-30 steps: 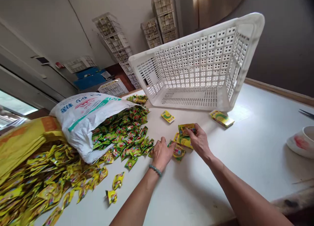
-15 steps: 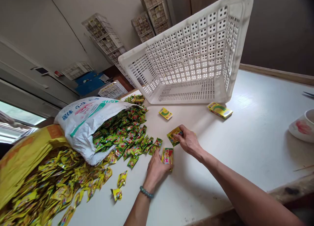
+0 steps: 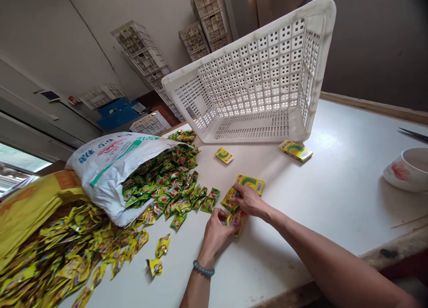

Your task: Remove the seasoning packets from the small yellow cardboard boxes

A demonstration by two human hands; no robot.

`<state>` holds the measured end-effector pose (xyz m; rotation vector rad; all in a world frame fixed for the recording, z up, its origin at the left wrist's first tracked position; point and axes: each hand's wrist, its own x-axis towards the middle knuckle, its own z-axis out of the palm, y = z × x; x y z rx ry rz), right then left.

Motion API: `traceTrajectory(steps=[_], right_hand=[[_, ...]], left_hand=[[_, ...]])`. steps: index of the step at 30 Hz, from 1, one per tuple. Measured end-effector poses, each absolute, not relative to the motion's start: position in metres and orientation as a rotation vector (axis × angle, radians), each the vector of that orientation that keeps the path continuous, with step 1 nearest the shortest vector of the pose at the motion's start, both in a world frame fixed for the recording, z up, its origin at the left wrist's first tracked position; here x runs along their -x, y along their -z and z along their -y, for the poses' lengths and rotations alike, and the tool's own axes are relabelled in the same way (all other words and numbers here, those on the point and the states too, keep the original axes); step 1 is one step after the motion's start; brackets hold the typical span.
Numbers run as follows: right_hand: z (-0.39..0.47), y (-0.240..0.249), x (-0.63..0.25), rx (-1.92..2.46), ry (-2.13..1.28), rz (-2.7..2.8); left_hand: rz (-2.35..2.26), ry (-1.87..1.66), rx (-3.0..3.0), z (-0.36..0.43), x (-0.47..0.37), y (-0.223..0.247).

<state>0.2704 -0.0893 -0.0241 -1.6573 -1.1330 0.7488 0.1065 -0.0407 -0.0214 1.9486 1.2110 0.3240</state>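
My left hand (image 3: 217,231) is closed on a small yellow and red packet (image 3: 238,219), its fingers curled at the packet's left side. My right hand (image 3: 249,200) pinches a yellow-green packet (image 3: 230,198) just above it, and the two packets nearly meet or overlap. Beyond the right hand's knuckles lies a yellow box (image 3: 251,182) with a green band, partly hidden by the hand. Left of my hands, green wrapped sachets (image 3: 177,183) spill from a white sack (image 3: 110,165). Yellow sachets (image 3: 76,250) spill from a yellow sack (image 3: 36,201) nearer me.
A white plastic crate (image 3: 247,85) lies on its side at the table's back. In front of it are a small yellow packet (image 3: 224,155) and a yellow box (image 3: 296,151). A floral cup (image 3: 406,172) and dark pointed tool (image 3: 414,134) are at right. Stacked crates (image 3: 140,45) stand behind.
My right hand has moved slightly down and left, bringing its packet to the one in my left hand. The banded yellow box beyond the right hand now shows. The view has shifted slightly.
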Motion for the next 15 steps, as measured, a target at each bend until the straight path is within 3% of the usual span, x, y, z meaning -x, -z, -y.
traceTrajectory(steps=[4, 10, 15], right_hand=[[0.089, 0.023, -0.271, 1.615, -0.778, 1.055], [0.091, 0.018, -0.304, 1.611, -0.533, 0.626], [0.093, 0.013, -0.309, 1.486, -0.560, 0.627]], left_hand=[[-1.324, -0.229, -1.960, 0.053, -0.125, 0.017], [-1.456, -0.153, -2.405, 0.087, -0.166, 0.006], [-1.362, -0.117, -2.172, 0.070, -0.156, 0.006]])
